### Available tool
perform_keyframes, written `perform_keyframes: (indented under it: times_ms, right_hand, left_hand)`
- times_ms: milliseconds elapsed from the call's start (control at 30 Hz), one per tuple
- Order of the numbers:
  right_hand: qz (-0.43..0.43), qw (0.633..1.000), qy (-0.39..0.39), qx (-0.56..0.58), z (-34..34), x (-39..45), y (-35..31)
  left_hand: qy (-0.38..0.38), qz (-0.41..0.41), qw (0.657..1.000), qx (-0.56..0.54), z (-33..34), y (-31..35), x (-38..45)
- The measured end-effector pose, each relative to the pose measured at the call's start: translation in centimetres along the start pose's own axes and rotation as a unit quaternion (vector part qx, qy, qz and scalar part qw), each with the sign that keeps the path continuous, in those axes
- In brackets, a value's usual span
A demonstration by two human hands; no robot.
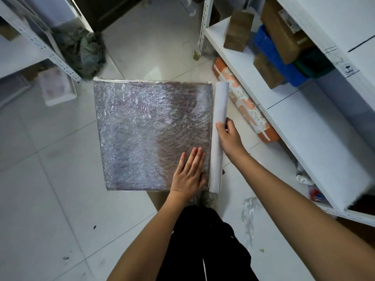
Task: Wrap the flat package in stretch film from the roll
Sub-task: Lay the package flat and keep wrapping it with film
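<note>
Film already covers the top face of the flat package (150, 134), which lies in front of the person's legs, seemingly raised off the tiled floor (50, 199) on a support hidden beneath it. The left hand (189, 174) lies flat on the package's near right corner, its grip open, fingers straight and together. The stretch film roll (219, 136) runs along the package's right edge, touching it. The right hand (229, 136) has its grip closed around the roll near its middle. Right of the package stands a white shelf (284, 122) holding brown blocks and a blue basket (272, 55).
</note>
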State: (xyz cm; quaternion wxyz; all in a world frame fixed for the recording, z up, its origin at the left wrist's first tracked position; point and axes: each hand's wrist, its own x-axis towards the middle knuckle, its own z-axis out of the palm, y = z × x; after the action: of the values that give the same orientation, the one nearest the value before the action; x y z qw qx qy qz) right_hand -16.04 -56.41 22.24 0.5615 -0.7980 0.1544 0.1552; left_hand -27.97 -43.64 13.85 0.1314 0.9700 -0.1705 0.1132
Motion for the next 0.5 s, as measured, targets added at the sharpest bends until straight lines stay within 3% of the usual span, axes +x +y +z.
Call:
perform_keyframes:
  times_ms: [167, 367, 500]
  right_hand:
    - [0.016, 1.0, -0.024, 0.003, -0.1, -0.9, 0.5]
    - [0.058, 0.998, 0.02, 0.017, -0.6, -0.6, 1.6]
    - [0.05, 0.998, 0.022, -0.009, -0.7, 0.0, 0.8]
  left_hand:
    - [-0.044, 0.002, 0.999, 0.022, -0.2, 2.1, -0.3]
    - [-0.049, 0.034, 0.998, 0.023, 1.3, 1.4, -0.5]
    - [-0.049, -0.013, 0.999, 0.004, -0.4, 3.1, 0.8]
